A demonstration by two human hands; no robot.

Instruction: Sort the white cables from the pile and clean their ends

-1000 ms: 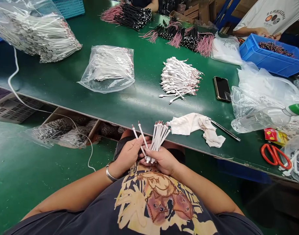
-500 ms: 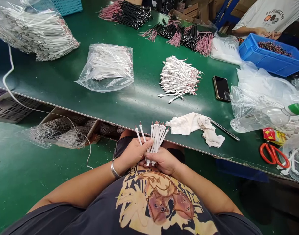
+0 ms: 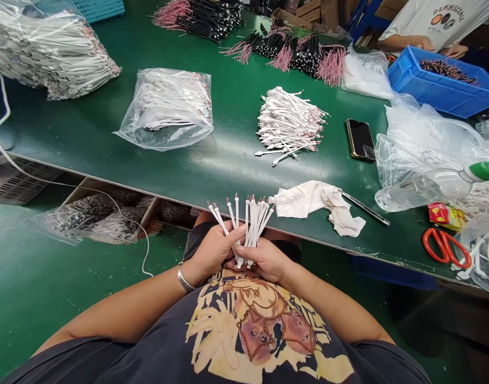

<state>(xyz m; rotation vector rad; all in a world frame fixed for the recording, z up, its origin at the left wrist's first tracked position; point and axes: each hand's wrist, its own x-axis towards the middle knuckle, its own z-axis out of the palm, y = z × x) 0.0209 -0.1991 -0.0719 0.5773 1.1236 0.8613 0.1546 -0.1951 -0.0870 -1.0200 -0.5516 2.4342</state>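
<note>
Both my hands are held together over my lap, just in front of the green table's near edge (image 3: 228,212). My right hand (image 3: 268,260) is closed round a bunch of short white cables (image 3: 255,221) with red-tipped ends that point up and away from me. My left hand (image 3: 211,250) is closed too, with its thumb and fingers pinching a few white cables (image 3: 222,220) fanned out to the left of the bunch. A silver bracelet (image 3: 183,279) circles my left wrist.
On the table lie a loose pile of white cables (image 3: 286,124), two clear bags of cables (image 3: 168,106) (image 3: 48,53), a white cloth (image 3: 316,201), a pen (image 3: 364,208), a phone (image 3: 360,140), a plastic bottle (image 3: 428,186), orange scissors (image 3: 444,246) and black-and-pink wire bundles (image 3: 300,56). Another person stands by a blue bin (image 3: 436,93).
My left hand has spread more cables out to the left of the bunch; the fan is now wider. The camera has shifted slightly.
</note>
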